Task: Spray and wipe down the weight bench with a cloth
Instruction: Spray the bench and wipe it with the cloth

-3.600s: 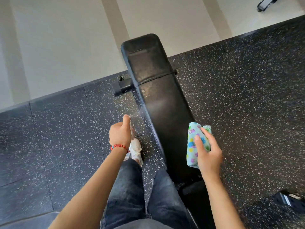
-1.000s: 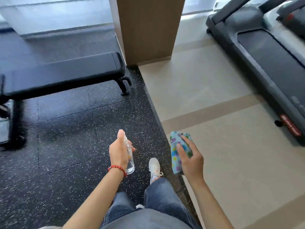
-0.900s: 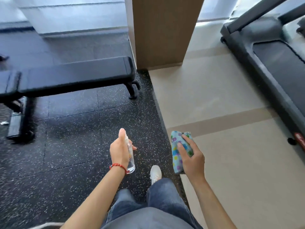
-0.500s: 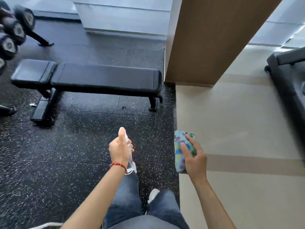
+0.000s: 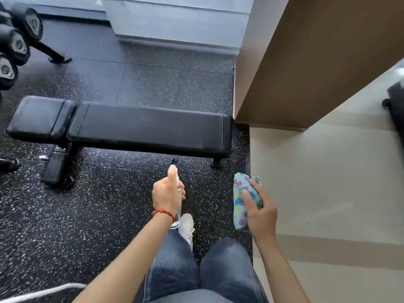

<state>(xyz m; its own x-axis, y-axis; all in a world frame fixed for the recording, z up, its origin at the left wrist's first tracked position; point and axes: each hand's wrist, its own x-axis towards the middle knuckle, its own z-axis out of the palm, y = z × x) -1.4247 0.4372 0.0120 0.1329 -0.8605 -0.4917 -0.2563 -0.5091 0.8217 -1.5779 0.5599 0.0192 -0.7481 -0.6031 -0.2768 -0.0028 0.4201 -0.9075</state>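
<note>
A black padded weight bench [image 5: 148, 127] lies crosswise ahead of me on the speckled rubber floor, its short seat pad at the left. My left hand [image 5: 167, 193] grips a small clear spray bottle [image 5: 178, 206], thumb on top of the nozzle, just short of the bench's near edge. My right hand [image 5: 259, 209] holds a folded light-blue cloth [image 5: 240, 197] with coloured dots, level with the bench's right end and apart from it.
A dumbbell rack [image 5: 15, 44] stands at the far left. A brown wooden pillar [image 5: 306, 62] rises right behind the bench's right end. Beige floor [image 5: 328, 182] spreads to the right, with a treadmill's end [image 5: 396, 101] at the edge. My jeans and white shoe [image 5: 187, 226] are below.
I have turned away from the first bench and walked up to a second bench, which has come nearer and towards the middle. Both hands keep their hold on bottle and cloth.
</note>
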